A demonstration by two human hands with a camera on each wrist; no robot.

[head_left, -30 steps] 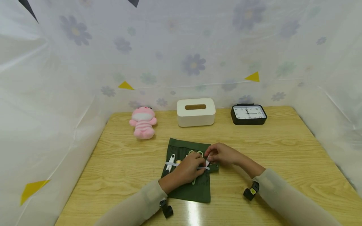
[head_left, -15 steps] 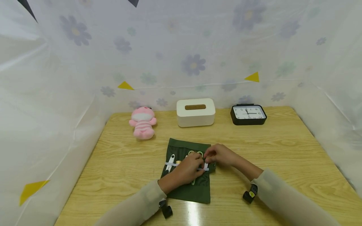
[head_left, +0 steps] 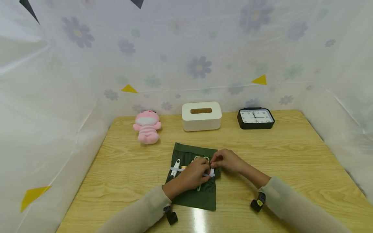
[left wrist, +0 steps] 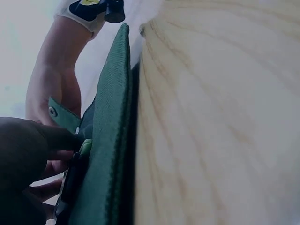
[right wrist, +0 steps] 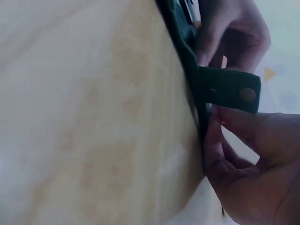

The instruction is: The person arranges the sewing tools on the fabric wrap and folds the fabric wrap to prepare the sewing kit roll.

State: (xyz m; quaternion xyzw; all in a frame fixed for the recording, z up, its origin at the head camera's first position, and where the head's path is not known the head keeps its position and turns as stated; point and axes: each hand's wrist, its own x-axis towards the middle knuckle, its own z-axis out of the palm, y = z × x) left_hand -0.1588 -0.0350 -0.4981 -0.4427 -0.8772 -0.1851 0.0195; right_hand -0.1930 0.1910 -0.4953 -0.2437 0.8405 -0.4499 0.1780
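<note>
A dark green fabric tool roll [head_left: 201, 201] lies unrolled on the table, with a pale elastic band [head_left: 213, 175] across it. My left hand [head_left: 190, 173] lies over its middle, thumb and fingers pinching the band near the right edge. My right hand [head_left: 228, 160] pinches the top of a small white flat piece [head_left: 212, 171], whose lower end is at the band. Pale green scissors handles [head_left: 206, 158] show above my left hand. Left of it are a white-handled tool [head_left: 175, 169] and a small yellowish item [head_left: 184, 167]. In the right wrist view, a snap strap [right wrist: 227, 86] sticks out between my hands.
A white tissue box [head_left: 202, 124] stands at the back middle of the wooden table [head_left: 116, 181]. To its left sits a pink plush toy [head_left: 148, 129], to its right a black-framed clock [head_left: 255, 118]. Flower-printed sheeting [head_left: 172, 71] hangs around the table.
My right hand has moved slightly left, bringing the white piece from a tilt to nearly upright at the band. The snap strap has shifted a little left. My left hand stays almost still.
</note>
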